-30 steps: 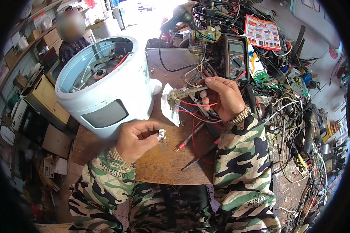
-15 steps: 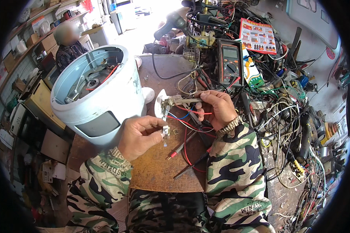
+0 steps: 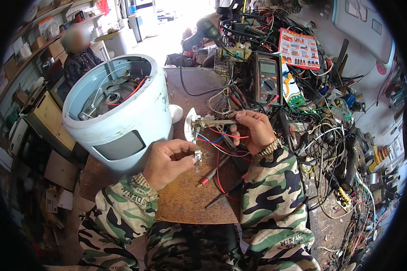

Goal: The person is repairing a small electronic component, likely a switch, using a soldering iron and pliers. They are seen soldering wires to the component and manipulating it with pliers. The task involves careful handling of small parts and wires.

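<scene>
My left hand (image 3: 168, 162) pinches a small white, clip-like part (image 3: 198, 155) between thumb and fingertips. A few centimetres above and right of it, my right hand (image 3: 256, 132) is closed on the flat metal lever of a white plastic switch assembly (image 3: 191, 125). Red, blue and white wires (image 3: 221, 134) run from the assembly below my right hand. At the left stands a pale blue-white, drum-shaped appliance body (image 3: 117, 135), open at the top, with a metal bracket and a red wire inside. Its side is right behind my left hand.
Two test probes (image 3: 208, 177) lie on the brown wooden tabletop (image 3: 181, 203). A multimeter (image 3: 267, 79) stands at the back right, beside a heap of tangled cables (image 3: 330, 140). A heat gun (image 3: 203, 34) is farther back. A person (image 3: 79, 52) is at the far left.
Both hands keep their grips. The whole view has shifted slightly, so the appliance and table sit a little lower and farther right. The small white part is turned a little in my left fingers.
</scene>
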A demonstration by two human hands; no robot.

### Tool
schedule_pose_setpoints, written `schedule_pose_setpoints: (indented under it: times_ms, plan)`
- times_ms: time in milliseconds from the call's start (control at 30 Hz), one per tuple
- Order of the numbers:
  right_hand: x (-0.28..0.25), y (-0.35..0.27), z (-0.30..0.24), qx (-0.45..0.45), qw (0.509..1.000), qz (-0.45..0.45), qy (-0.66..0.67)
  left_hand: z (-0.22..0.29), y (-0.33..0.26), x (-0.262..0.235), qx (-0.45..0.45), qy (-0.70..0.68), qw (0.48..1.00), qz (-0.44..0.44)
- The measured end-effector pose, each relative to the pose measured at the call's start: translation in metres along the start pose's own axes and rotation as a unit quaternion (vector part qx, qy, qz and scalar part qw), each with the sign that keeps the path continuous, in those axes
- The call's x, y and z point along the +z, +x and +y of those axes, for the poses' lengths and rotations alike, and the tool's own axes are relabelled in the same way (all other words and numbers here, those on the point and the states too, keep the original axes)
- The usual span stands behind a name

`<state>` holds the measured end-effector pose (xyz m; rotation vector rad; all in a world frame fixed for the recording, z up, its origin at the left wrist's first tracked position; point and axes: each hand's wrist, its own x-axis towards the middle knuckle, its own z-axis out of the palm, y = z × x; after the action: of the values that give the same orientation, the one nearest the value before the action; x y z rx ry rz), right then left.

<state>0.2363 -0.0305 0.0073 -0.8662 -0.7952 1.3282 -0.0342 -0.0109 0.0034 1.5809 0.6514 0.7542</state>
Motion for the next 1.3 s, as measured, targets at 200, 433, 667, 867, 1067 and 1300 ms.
schedule_pose_setpoints:
  times_ms: [200, 433, 667, 867, 1067, 1300]
  plan:
    - [0.001, 0.001, 0.002, -0.006, 1.0, 0.001, -0.003, 0.003, -0.001, -0.001, 0.004, 0.006, 1.0, 0.0]
    - [0.0, 0.002, 0.004, -0.001, 1.0, -0.009, 0.006, -0.002, 0.0, -0.002, -0.003, 0.014, 1.0, 0.004]
    - [0.001, -0.001, 0.001, 0.0, 1.0, -0.002, -0.002, 0.003, -0.001, 0.001, -0.004, -0.005, 1.0, 0.002]
    - [-0.001, -0.001, 0.002, 0.004, 1.0, 0.002, -0.004, -0.002, 0.0, 0.001, 0.006, -0.023, 1.0, -0.002]
    - [0.002, -0.002, 0.0, -0.001, 1.0, -0.005, 0.003, 0.004, -0.002, -0.001, 0.008, -0.011, 1.0, -0.004]
    - [0.0, -0.002, 0.0, 0.002, 1.0, -0.001, 0.002, 0.0, 0.0, 0.0, 0.008, -0.017, 1.0, -0.005]
